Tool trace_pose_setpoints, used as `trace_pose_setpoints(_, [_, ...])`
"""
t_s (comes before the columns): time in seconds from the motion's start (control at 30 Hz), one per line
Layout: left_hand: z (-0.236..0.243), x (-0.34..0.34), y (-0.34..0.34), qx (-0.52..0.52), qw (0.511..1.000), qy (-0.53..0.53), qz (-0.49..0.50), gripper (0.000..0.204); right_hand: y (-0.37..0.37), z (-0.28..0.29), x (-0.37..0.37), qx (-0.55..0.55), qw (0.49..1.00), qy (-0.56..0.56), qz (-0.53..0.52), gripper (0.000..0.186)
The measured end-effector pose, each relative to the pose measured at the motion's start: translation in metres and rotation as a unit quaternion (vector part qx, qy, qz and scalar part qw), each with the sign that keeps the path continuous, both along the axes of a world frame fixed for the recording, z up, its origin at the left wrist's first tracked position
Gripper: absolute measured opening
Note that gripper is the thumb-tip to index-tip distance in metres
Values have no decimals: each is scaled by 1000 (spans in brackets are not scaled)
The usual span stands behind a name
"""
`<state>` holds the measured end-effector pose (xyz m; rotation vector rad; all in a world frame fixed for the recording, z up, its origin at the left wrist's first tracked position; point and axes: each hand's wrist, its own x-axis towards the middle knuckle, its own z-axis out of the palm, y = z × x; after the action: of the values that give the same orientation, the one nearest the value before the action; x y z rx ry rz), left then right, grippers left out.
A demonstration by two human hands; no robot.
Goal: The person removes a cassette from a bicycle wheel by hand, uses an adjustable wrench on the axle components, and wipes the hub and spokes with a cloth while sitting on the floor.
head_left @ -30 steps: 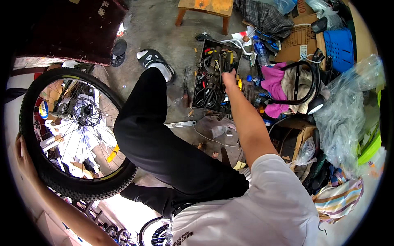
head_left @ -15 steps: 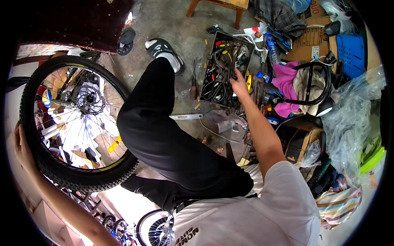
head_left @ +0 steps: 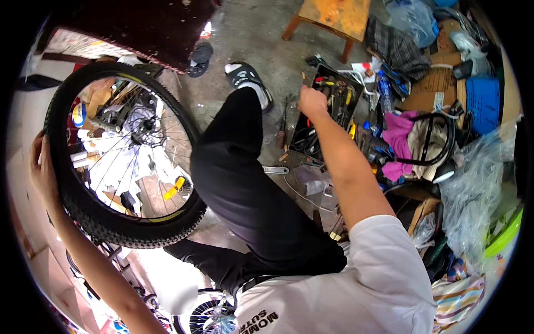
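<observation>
A bicycle wheel (head_left: 61,183) with a knobby black tyre, thin spokes and a brake disc stands tilted at the left, against my bent leg. My left hand (head_left: 42,164) grips the tyre's outer left side, some fingers hidden behind it. My right hand (head_left: 313,103) is closed above the near left part of a metal toolbox (head_left: 346,122) crowded with pliers, screwdrivers and other hand tools. A small tan tip shows just beyond its fingers; what it belongs to is hidden. A screwdriver (head_left: 282,133) lies on the floor left of the toolbox.
A wooden stool (head_left: 334,19) stands beyond the toolbox. At the right are a blue basket (head_left: 481,106), a pink cloth (head_left: 396,139), a plastic bottle (head_left: 385,92) and clear plastic sheeting (head_left: 473,183). A wrench-like metal bar (head_left: 275,170) lies near my knee. Another wheel (head_left: 208,317) is below.
My right hand has drawn up and left from among the tools and closed. The view has shifted, so the scene sits further right. My left hand stays on the tyre.
</observation>
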<state>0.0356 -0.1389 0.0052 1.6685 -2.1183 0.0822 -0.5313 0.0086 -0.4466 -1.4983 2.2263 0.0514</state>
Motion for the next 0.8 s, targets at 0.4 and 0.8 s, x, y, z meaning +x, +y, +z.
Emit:
trace_pose_setpoints(0.4, [-7, -46, 55, -102, 993, -53, 35, 25, 165, 122, -19, -372, 747, -381, -398, 22])
trace_pose_setpoints(0.8, [-15, -24, 73, -108, 992, -25, 53, 24, 177, 138, -18, -459, 746, -338, -346, 15])
